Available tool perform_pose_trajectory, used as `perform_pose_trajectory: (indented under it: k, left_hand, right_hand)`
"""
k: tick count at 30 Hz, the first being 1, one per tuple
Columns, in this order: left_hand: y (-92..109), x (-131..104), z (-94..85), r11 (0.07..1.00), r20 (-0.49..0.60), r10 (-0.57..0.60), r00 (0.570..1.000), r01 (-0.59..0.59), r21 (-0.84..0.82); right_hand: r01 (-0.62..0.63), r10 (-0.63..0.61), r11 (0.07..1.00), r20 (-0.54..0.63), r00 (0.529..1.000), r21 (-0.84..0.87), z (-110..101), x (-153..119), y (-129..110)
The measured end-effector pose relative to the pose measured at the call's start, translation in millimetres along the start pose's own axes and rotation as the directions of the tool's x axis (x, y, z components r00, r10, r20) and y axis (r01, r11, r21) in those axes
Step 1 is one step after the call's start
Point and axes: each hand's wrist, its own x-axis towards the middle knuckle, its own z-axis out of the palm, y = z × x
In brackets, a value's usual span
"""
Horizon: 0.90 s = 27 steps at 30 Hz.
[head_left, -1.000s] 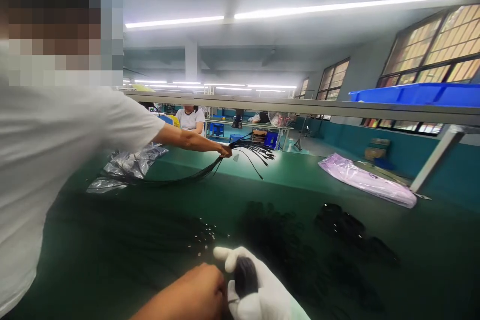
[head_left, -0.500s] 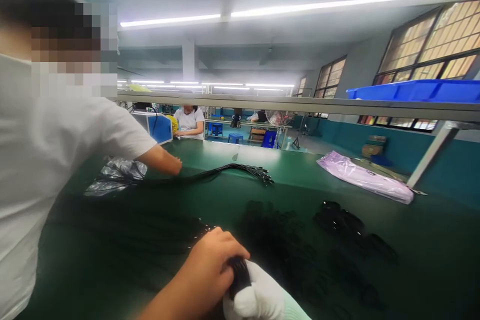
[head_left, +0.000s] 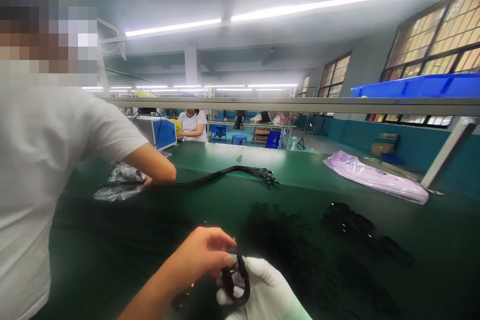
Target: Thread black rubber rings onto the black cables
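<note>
My right hand (head_left: 268,290), in a white glove, grips a small coil of black cable (head_left: 245,280) at the bottom middle of the head view. The coil stands on edge, and gloved fingertips show through its opening. My bare left hand (head_left: 204,255) reaches in from the left, its thumb and forefinger closed at the coil's upper left side, on what looks like a strand of it. Beyond my hands lies a dark heap of black cable coils (head_left: 288,240), blurred and dim. Further right sit several glossy black coils (head_left: 352,222).
A co-worker in a white shirt (head_left: 86,130) leans over the table's left side, an arm at a clear plastic bag (head_left: 125,177). A bundle of straight black cables (head_left: 240,170) crosses the green table (head_left: 300,165). A pink plastic-wrapped package (head_left: 375,177) lies right, under a rail carrying a blue bin (head_left: 420,85).
The coil has turned so that its opening shows, and my left hand has shifted from clasping it to pinching at its edge. The co-worker's forearm has drawn back toward the plastic bag.
</note>
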Motion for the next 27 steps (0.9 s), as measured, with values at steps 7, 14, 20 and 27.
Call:
perform_pose_trajectory:
  k: [7,14,20,27]
  left_hand:
    - [-14.1,13.4,10.4,0.985,-0.206,-0.038,0.978,0.072,0.158]
    - [-16.0,-8.4,18.9,0.997,-0.24,-0.032,0.97,0.046,0.056]
    - [-38.7,-13.1,31.3,0.983,-0.12,-0.033,0.992,0.01,-0.185]
    - [-34.7,-18.7,22.7,0.994,-0.197,0.001,0.98,0.021,0.109]
  right_hand:
    - [0.112,-0.4,0.708,-0.265,0.877,-0.698,-4.6,8.8,10.8]
    - [0.205,-0.213,0.895,0.024,0.977,-0.397,-2.5,0.9,4.7]
    - [0.148,-0.214,0.853,-0.077,0.974,-0.501,13.6,-3.6,2.6]
    - [0.113,-0.134,0.939,-0.042,0.99,-0.325,5.6,-2.5,5.9]
